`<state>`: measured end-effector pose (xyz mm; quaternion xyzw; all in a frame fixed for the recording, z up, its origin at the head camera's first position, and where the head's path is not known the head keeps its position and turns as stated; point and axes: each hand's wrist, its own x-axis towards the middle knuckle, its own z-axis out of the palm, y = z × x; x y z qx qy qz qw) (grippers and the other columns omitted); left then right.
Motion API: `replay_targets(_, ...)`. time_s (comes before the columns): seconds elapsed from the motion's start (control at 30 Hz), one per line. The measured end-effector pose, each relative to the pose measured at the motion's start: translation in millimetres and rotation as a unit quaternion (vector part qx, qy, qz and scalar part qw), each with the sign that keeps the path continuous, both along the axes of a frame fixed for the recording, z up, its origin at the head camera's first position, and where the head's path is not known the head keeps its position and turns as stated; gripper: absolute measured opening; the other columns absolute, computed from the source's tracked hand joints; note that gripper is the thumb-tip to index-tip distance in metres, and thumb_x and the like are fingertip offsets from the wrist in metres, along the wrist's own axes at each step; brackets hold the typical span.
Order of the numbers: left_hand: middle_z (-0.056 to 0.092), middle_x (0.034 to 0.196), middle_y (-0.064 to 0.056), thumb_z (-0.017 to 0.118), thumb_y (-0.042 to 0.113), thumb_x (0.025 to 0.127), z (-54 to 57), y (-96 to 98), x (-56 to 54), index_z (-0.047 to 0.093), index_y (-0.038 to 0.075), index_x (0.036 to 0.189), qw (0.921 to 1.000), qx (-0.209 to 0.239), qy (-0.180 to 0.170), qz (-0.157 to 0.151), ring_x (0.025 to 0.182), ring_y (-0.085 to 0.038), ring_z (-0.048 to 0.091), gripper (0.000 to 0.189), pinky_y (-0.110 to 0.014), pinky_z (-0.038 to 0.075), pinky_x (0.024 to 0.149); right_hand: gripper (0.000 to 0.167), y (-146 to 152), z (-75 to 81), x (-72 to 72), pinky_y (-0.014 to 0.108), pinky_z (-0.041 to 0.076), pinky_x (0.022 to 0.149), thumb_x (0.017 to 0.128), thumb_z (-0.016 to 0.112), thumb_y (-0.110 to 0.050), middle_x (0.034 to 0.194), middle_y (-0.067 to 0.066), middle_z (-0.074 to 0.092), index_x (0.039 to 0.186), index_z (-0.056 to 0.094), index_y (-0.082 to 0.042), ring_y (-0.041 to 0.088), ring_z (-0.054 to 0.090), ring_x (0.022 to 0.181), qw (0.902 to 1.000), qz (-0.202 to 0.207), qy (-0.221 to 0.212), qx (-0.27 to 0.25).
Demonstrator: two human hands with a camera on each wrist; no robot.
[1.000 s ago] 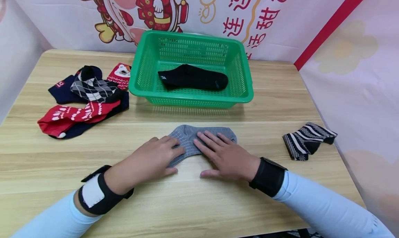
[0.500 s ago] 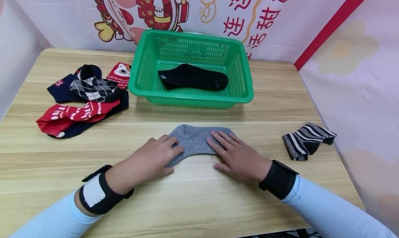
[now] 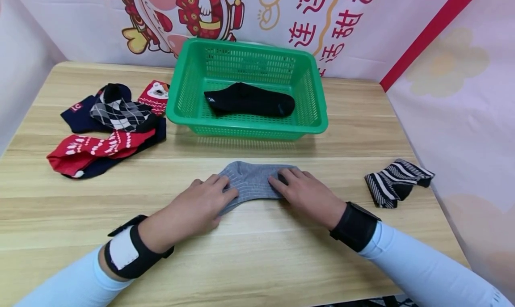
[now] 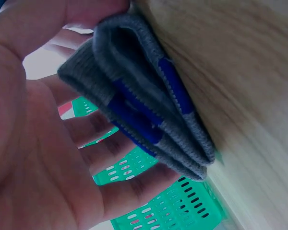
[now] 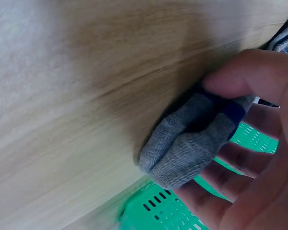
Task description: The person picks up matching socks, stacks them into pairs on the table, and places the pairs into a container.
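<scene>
A pair of grey socks (image 3: 255, 179), one stacked on the other, lies flat on the table in the head view. My left hand (image 3: 205, 200) holds the cuff end, fingers bent over the top. In the left wrist view the layered cuffs (image 4: 134, 96) show blue patches, with the thumb at their edge and the fingers behind. My right hand (image 3: 310, 195) grips the toe end, fingers curled over it. Two toes (image 5: 182, 158) show side by side in the right wrist view, the thumb (image 5: 230, 79) pressing against the socks.
Behind the grey socks stands a green basket (image 3: 257, 129) with black socks (image 3: 249, 100) inside. A heap of red, navy and argyle socks (image 3: 120, 115) lies at the left. Striped black-and-white socks (image 3: 396, 182) lie near the right table edge.
My right hand slid right along the grey socks to the toe, and its straight fingers have curled over that end. The left hand stayed at the cuff, its thumb drawn closer in.
</scene>
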<state>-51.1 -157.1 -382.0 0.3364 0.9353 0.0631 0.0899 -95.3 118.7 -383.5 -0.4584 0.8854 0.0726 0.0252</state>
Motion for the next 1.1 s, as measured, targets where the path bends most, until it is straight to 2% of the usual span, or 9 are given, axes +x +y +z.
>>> replay_targets(0.2,0.058,0.128,-0.017,0.076,0.01,0.081,0.8,1.4,-0.6,0.061,0.012,0.127,0.9999,-0.006,0.007,-0.006,0.119,-0.034,0.056,0.049,-0.055,0.054,0.078,0.047,-0.2,1.6,-0.9,0.043,0.057,0.087,0.097,0.062,-0.003,0.126,0.014,0.058,0.142,0.052,-0.009,0.029,0.059,0.115,1.0,-0.003,0.0,-0.002)
replay_targets(0.37,0.06,0.122,-0.016,0.074,0.012,0.083,1.4,2.1,0.0,0.063,0.01,0.124,0.9995,-0.001,0.031,-0.004,0.113,-0.032,0.058,0.042,-0.051,0.055,0.073,0.043,-1.7,1.7,-2.5,0.042,0.057,0.086,0.097,0.062,-0.003,0.122,0.012,0.059,0.139,0.054,-0.01,0.027,0.061,0.113,1.0,-0.006,0.006,-0.004)
replay_targets(0.6,0.061,0.111,-0.012,0.079,0.019,0.084,1.0,2.4,0.2,0.064,0.009,0.116,0.9977,0.005,0.068,0.0,0.102,-0.028,0.06,0.037,-0.045,0.054,0.065,0.035,-3.6,-1.0,-3.1,0.041,0.058,0.082,0.096,0.063,-0.004,0.115,0.01,0.063,0.13,0.06,-0.011,0.025,0.064,0.106,0.9991,-0.014,0.033,-0.024)
replay_targets(0.8,0.061,0.099,-0.008,0.079,0.009,0.082,0.9,1.0,-2.1,0.066,0.009,0.1,0.9968,0.022,0.076,0.004,0.09,-0.024,0.059,0.022,-0.039,0.051,0.058,0.034,-1.9,-3.6,-4.4,0.044,0.058,0.084,0.094,0.066,-0.003,0.116,0.011,0.067,0.127,0.066,-0.009,0.026,0.067,0.106,0.9977,-0.016,0.05,-0.043)
replay_targets(0.93,0.061,0.098,-0.007,0.074,0.001,0.083,-0.6,0.0,-3.4,0.066,0.009,0.098,0.9975,0.024,0.067,0.007,0.089,-0.024,0.058,0.019,-0.04,0.049,0.056,0.036,1.8,-4.7,-5.4,0.046,0.056,0.086,0.093,0.067,-0.003,0.117,0.01,0.068,0.129,0.067,-0.011,0.026,0.067,0.107,0.9976,-0.018,0.055,-0.039)
replay_targets(1.1,0.061,0.099,-0.006,0.067,-0.009,0.084,-3.5,-4.2,-4.1,0.065,0.011,0.096,0.997,0.029,0.071,0.01,0.089,-0.022,0.056,0.023,-0.04,0.047,0.054,0.037,6.1,-6.0,-6.7,0.042,0.058,0.076,0.092,0.066,0.001,0.115,0.009,0.069,0.125,0.071,-0.016,0.026,0.065,0.101,0.9964,-0.039,0.042,-0.062)
